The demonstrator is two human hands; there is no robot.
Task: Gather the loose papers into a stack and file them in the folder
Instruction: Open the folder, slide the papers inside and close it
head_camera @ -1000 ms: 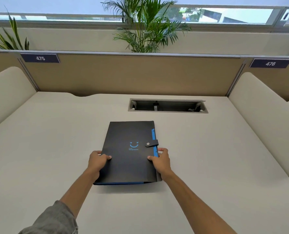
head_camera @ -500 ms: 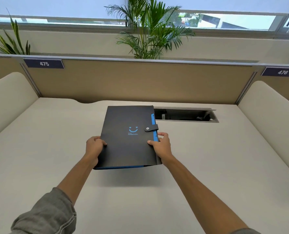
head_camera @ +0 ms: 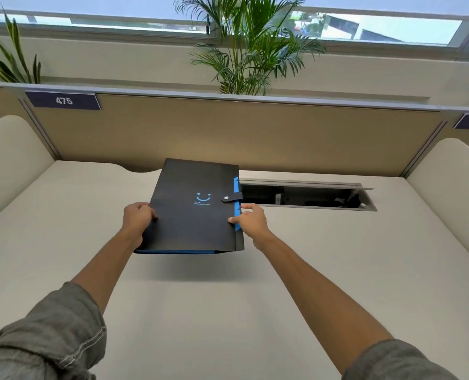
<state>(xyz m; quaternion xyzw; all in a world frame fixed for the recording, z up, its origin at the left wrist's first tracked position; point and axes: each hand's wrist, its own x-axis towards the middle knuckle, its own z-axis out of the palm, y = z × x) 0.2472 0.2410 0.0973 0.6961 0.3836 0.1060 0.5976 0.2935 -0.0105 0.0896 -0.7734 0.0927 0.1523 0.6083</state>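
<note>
While snapped shut, folder (head_camera: 192,209) hangs between both hands.

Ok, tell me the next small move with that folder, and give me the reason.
Probably set the black folder down flat on the desk and let go. Both hands hold it: the left hand at its left edge, the right hand at the blue edge. It casts a shadow beneath, so it looks lifted. Its snap strap is fastened, and no loose papers show.
</note>
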